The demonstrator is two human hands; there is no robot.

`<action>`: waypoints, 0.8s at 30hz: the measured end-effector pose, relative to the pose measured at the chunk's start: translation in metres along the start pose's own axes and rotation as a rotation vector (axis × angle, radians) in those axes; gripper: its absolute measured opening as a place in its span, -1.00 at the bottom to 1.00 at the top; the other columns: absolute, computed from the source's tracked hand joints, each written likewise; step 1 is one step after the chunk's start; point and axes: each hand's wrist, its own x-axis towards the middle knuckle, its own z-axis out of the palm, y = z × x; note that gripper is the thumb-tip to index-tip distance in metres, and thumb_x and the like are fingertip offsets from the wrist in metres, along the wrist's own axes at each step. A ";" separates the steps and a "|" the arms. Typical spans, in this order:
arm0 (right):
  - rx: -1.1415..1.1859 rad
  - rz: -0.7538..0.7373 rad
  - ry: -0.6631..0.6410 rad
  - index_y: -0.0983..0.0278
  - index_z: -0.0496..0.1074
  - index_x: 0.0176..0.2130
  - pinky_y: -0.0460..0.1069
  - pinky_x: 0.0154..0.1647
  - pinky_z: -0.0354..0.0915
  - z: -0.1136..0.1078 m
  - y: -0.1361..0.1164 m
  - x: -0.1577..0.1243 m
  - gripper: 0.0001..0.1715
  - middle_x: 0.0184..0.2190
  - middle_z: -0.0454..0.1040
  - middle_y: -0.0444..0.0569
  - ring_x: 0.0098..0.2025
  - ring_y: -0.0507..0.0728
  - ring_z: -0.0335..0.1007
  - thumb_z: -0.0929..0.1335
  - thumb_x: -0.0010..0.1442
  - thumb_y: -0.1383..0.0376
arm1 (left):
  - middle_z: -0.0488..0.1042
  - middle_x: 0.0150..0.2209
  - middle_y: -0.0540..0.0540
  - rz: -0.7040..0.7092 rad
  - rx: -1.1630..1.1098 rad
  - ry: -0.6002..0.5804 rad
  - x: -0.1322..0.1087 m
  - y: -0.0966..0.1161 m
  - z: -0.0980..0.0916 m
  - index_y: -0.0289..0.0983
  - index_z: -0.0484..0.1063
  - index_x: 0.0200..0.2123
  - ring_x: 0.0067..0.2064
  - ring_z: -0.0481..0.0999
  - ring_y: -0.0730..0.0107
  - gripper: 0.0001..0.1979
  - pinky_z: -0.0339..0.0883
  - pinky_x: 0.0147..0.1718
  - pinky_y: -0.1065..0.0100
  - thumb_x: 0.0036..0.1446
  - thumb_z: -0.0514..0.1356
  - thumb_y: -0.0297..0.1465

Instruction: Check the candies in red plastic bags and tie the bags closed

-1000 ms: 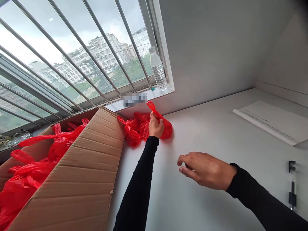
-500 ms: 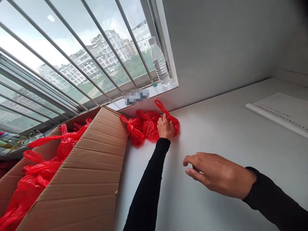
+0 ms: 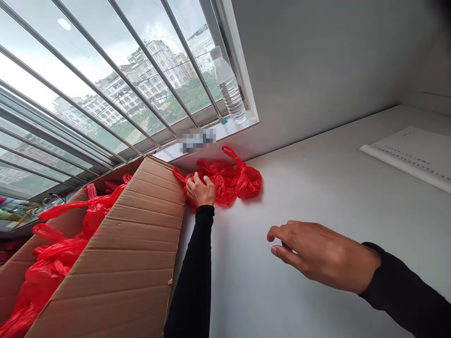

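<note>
My left hand (image 3: 201,190) rests over the leftmost red plastic bag, its fingers apart on the thin film. That bag (image 3: 179,174) is knotted and lies against the cardboard box, partly hidden by the hand. Beside it sit a crumpled red bag (image 3: 225,183) and, farthest right, a tied red bag (image 3: 249,182) whose loop handle stands up toward the wall. Over the white tabletop (image 3: 268,291), my right hand (image 3: 317,253) hovers with bent fingers, a gap between thumb and forefinger, holding nothing.
An open cardboard box (image 3: 123,253) stands at left, with several red bags (image 3: 59,253) inside. On the sill, a clear water bottle (image 3: 230,91) stands near a small green piece (image 3: 224,121). Barred window behind; a white printed sheet (image 3: 416,155) lies at right.
My left hand has moved left from the rightmost red bag to the leftmost one, uncovering the right bag. My right hand has stayed nearly still. The view has shifted slightly.
</note>
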 end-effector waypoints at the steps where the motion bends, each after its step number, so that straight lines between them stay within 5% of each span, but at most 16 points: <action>1: -0.006 0.005 -0.010 0.13 0.43 -0.10 0.07 -0.29 0.21 0.000 -0.001 0.000 -0.71 -0.32 0.51 -0.07 -0.29 0.17 0.40 0.17 0.43 0.15 | 0.33 0.27 -0.24 -0.009 -0.001 -0.028 0.001 -0.008 0.003 -0.25 0.37 0.20 0.24 0.36 -0.03 -0.57 0.26 0.19 -0.18 0.31 0.24 -0.27; 6: -0.010 0.039 -0.048 0.13 0.42 -0.04 0.07 -0.23 0.24 0.000 -0.003 0.000 -0.67 -0.27 0.52 -0.06 -0.23 0.18 0.43 0.16 0.44 0.13 | 0.41 0.19 -0.22 0.022 -0.029 -0.179 0.000 -0.028 0.025 -0.26 0.40 0.16 0.14 0.47 0.06 -0.61 0.41 0.09 -0.07 0.32 0.24 -0.28; 11: 0.018 0.038 -0.050 0.15 0.42 0.01 0.07 -0.16 0.26 0.002 -0.003 0.001 -0.65 -0.23 0.54 -0.04 -0.15 0.20 0.45 0.16 0.44 0.12 | 0.41 0.19 -0.22 0.089 -0.029 -0.210 -0.002 -0.026 0.028 -0.26 0.40 0.16 0.14 0.47 0.06 -0.62 0.41 0.09 -0.08 0.32 0.24 -0.29; 17: -0.002 0.038 -0.054 0.15 0.43 0.01 0.08 -0.18 0.27 0.000 -0.004 0.002 -0.64 -0.24 0.55 -0.02 -0.17 0.21 0.46 0.16 0.43 0.12 | 0.33 0.27 -0.23 0.225 -0.019 -0.159 -0.042 0.013 0.019 -0.24 0.40 0.17 0.25 0.35 0.00 -0.61 0.27 0.19 -0.15 0.32 0.23 -0.28; 24: -0.005 0.018 -0.034 0.13 0.41 -0.04 0.06 -0.21 0.26 0.001 -0.004 0.001 -0.67 -0.27 0.53 -0.06 -0.23 0.19 0.45 0.15 0.43 0.11 | 0.47 0.09 -0.20 0.271 0.009 -0.284 -0.075 0.060 0.035 -0.29 0.47 0.02 0.13 0.45 0.06 -0.64 0.32 0.13 -0.10 0.29 0.25 -0.18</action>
